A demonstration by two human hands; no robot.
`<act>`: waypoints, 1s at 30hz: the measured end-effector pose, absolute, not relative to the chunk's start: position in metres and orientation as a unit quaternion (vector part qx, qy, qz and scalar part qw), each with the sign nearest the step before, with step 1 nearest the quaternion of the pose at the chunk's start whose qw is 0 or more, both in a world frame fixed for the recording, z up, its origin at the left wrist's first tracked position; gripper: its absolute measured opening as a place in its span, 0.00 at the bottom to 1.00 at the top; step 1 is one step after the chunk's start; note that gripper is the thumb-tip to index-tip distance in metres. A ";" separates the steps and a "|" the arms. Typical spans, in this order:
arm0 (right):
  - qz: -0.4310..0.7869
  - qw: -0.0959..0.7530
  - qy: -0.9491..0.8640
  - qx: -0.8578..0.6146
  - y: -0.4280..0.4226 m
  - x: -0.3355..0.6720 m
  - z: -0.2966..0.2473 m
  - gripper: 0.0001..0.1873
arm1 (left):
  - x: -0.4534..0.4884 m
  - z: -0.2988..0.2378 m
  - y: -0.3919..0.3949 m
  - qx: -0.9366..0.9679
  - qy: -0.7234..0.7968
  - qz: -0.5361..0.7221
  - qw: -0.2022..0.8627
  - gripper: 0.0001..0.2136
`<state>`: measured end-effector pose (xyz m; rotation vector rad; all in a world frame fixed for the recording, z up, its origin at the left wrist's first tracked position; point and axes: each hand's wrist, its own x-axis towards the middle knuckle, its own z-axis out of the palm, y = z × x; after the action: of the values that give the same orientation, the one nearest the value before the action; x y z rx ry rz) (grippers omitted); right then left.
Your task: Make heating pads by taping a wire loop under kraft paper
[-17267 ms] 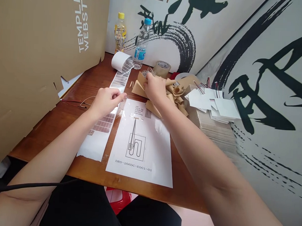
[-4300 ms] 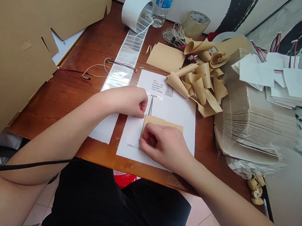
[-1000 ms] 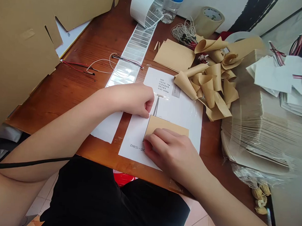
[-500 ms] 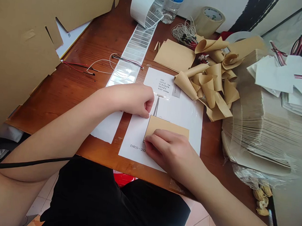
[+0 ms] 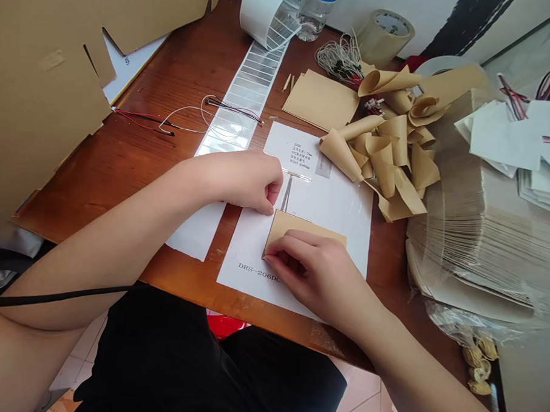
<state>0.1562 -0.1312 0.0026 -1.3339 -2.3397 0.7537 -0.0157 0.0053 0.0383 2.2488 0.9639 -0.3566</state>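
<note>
A black cord lies across my left forearm; nearest the work, my right hand is bent low over a tan card, its fingers pressed down at the card's lower left corner, so the hand is closed onto the card and keeps it against the paper; the card lies on a printed white sheet, just above the line of type reading "DRS-206DC"; my left hand is curled just above the card, its fingers bent in at the sheet's left edge, and I cannot tell whether it has hold of anything; beyond it, a silver-patched label strip runs up the wooden table to its white roll, with red and black wires lying to its left; past the sheet sit curled tan paper scraps, a flat pile of tan cards and a tangled wire bundle; to the right is a tall stack of cards under white sheets; farthest off stand a tape roll and a water bottle.
</note>
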 end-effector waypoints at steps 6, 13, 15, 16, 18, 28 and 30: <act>0.293 0.171 -0.808 -0.481 -0.129 0.156 0.006 0.08 | -0.015 0.038 0.005 0.862 0.366 -0.136 0.323 0.07; 0.299 0.171 -0.798 -0.495 -0.130 0.155 0.005 0.07 | -0.016 0.038 0.006 0.861 0.368 -0.138 0.322 0.09; 0.298 0.174 -0.795 -0.499 -0.131 0.155 0.004 0.07 | -0.016 0.037 0.006 0.861 0.368 -0.138 0.322 0.09; 0.296 0.176 -0.795 -0.500 -0.132 0.154 0.003 0.07 | -0.015 0.037 0.006 0.862 0.367 -0.137 0.322 0.09; 0.288 0.181 -0.796 -0.501 -0.132 0.153 0.002 0.07 | -0.015 0.037 0.006 0.862 0.367 -0.137 0.322 0.09; 0.221 0.178 -0.814 -0.506 -0.137 0.148 -0.002 0.07 | -0.015 0.039 0.005 0.861 0.371 -0.137 0.320 0.07; 0.221 0.176 -0.815 -0.506 -0.137 0.148 -0.002 0.07 | -0.015 0.038 0.005 0.861 0.370 -0.137 0.321 0.08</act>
<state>0.1481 -0.1374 -0.0024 -1.4340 -2.3075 0.6258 -0.0147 0.0054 0.0384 2.2608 0.9723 -0.3609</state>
